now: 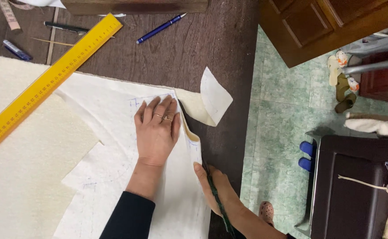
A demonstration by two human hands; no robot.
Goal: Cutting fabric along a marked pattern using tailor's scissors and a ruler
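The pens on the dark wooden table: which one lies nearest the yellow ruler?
The black pen with silver ends, lying just above the long yellow ruler's upper end. The blue pen lies farther right, and another blue pen sits near the left edge.

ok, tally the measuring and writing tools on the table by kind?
Yellow ruler: 1
Tape measure, partly out of frame: 1
Pens: 3 (blue, black, blue one at the left edge)
Total: 5
Left hand presses the white fabric; right hand holds scissors.
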